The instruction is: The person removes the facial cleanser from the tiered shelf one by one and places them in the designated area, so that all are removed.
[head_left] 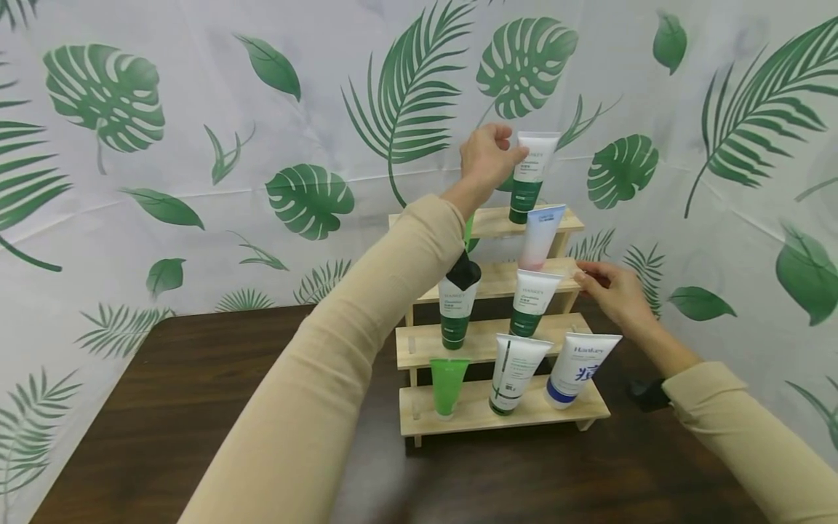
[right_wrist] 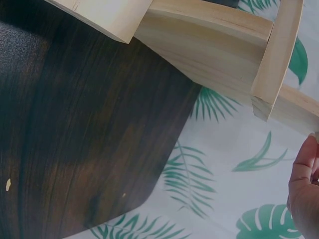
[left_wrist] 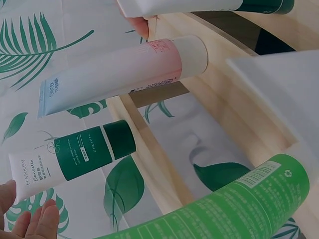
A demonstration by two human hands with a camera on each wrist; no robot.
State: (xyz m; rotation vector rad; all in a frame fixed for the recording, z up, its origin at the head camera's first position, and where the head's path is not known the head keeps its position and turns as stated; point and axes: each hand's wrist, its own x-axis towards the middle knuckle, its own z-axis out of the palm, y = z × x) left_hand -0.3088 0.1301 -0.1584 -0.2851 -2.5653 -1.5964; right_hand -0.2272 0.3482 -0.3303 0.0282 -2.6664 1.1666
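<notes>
A white and dark green tube (head_left: 527, 178) stands cap-down on the top shelf of a tiered wooden stand (head_left: 487, 291). My left hand (head_left: 489, 154) is at its upper left edge; in the left wrist view the thumb touches the crimped end while the other fingers (left_wrist: 40, 219) lie apart from it. My right hand (head_left: 615, 295) pinches the right end of the second shelf from the top; most of its fingers are cut off in the right wrist view. Beside that hand, a pale blue and pink tube (head_left: 542, 236) stands on the same shelf.
Lower shelves carry white-green tubes (head_left: 533, 302), a small green tube (head_left: 449, 389), a white tube with green lines (head_left: 516, 375) and a white-blue tube (head_left: 579, 370). My left forearm hides part of the stand. Behind the dark table (head_left: 216, 407) hangs a leaf-print cloth (head_left: 196, 87).
</notes>
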